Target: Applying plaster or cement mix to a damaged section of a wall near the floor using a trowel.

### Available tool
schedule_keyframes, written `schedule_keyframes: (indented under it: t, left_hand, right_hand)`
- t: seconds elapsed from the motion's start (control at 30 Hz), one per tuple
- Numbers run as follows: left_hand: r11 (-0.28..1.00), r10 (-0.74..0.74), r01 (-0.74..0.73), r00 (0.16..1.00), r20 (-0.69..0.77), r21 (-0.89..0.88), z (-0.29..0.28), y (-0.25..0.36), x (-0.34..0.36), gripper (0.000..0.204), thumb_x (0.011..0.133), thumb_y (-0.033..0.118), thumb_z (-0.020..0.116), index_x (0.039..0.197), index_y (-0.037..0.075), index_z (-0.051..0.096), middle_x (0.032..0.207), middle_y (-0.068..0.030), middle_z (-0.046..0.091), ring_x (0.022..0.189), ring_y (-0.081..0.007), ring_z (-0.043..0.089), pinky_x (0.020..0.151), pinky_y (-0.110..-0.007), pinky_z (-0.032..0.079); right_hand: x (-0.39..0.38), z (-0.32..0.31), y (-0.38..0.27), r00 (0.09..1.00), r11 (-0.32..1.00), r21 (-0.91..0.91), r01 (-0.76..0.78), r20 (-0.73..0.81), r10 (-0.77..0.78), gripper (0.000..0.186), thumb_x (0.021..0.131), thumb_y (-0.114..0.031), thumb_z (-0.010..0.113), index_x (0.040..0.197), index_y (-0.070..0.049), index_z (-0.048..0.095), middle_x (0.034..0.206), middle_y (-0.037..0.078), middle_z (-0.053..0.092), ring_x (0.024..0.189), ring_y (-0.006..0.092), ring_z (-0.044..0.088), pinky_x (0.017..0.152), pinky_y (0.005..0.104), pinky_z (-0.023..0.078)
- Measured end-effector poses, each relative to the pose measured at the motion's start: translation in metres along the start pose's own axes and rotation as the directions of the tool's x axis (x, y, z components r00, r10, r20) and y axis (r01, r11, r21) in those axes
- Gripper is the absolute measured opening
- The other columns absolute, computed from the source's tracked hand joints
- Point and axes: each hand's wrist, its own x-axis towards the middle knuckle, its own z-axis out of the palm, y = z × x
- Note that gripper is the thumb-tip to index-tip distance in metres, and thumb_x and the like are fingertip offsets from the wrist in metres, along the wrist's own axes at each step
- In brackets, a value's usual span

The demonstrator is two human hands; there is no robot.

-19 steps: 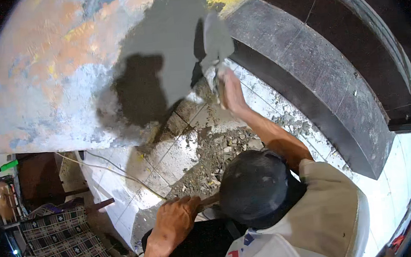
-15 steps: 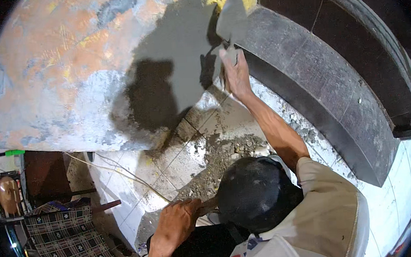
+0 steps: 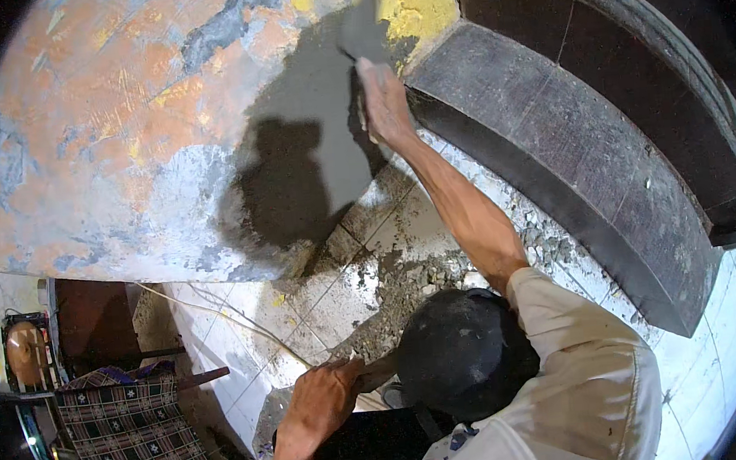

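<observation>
The right hand (image 3: 386,103) grips a grey metal trowel (image 3: 362,23); beyond the fingers, its blade has swung left over dull grey plaster (image 3: 318,87), apparently smoothing. Left hand (image 3: 325,398) clasps a brown handle (image 3: 381,371).

My right hand (image 3: 386,106) has swung the trowel (image 3: 360,28) leftward, its blade now over the grey plaster (image 3: 311,83) rather than beside the dark step (image 3: 540,104).

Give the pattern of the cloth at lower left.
Dark check with small pale motifs on the cloth; best in the head view.
</observation>
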Motion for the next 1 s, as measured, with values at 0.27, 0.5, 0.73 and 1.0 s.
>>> schedule_keyframes:
  t: [0.27, 0.5, 0.73, 1.0]
  left_hand:
    - [0.999, 0.039, -0.038, 0.998, 0.054, -0.013, 0.001, -0.003, 0.001, 0.021, 0.097, 0.011, 0.061, 0.117, 0.006, 0.066, 0.096, -0.0190, 0.073, 0.089, -0.0362, 0.073, 0.076, -0.046, 0.059]
    - [0.989, 0.148, -0.148, 0.984, -0.101, 0.005, -0.010, 0.009, -0.005, 0.023, 0.097, 0.010, 0.060, 0.120, 0.006, 0.066, 0.106, -0.0174, 0.073, 0.096, -0.0341, 0.073, 0.079, -0.045, 0.060]
    - [0.993, 0.068, -0.071, 0.997, -0.033, -0.095, -0.013, 0.012, -0.001, 0.021, 0.100, 0.010, 0.058, 0.119, 0.007, 0.066, 0.102, -0.0203, 0.073, 0.088, -0.0372, 0.073, 0.075, -0.047, 0.060]
    - [0.998, 0.044, -0.040, 0.996, 0.075, -0.045, -0.002, 0.006, 0.001, 0.016, 0.103, 0.016, 0.057, 0.112, 0.005, 0.065, 0.096, -0.0210, 0.072, 0.087, -0.0379, 0.073, 0.072, -0.048, 0.058]
  right_hand:
    - [-0.016, -0.039, 0.008, 0.658, 0.547, 0.371, -0.750, 0.339, 0.672, 0.047, 0.103, -0.056, 0.057, 0.092, -0.011, 0.055, 0.065, 0.001, 0.049, 0.047, 0.0144, 0.049, 0.040, 0.0322, 0.041]
    - [-0.009, -0.036, 0.004, 0.622, 0.541, 0.308, -0.783, 0.417, 0.663, 0.048, 0.104, -0.055, 0.055, 0.088, -0.010, 0.052, 0.065, 0.002, 0.048, 0.045, 0.0160, 0.046, 0.040, 0.0332, 0.040]
    - [-0.012, -0.036, 0.014, 0.570, 0.405, 0.430, -0.807, 0.389, 0.724, 0.050, 0.102, -0.061, 0.055, 0.091, -0.012, 0.054, 0.065, 0.002, 0.050, 0.045, 0.0160, 0.049, 0.040, 0.0332, 0.042]
    - [-0.028, -0.037, 0.007, 0.525, 0.316, 0.476, -0.821, 0.411, 0.745, 0.051, 0.103, -0.062, 0.053, 0.090, -0.013, 0.052, 0.065, 0.001, 0.049, 0.047, 0.0155, 0.049, 0.041, 0.0323, 0.041]
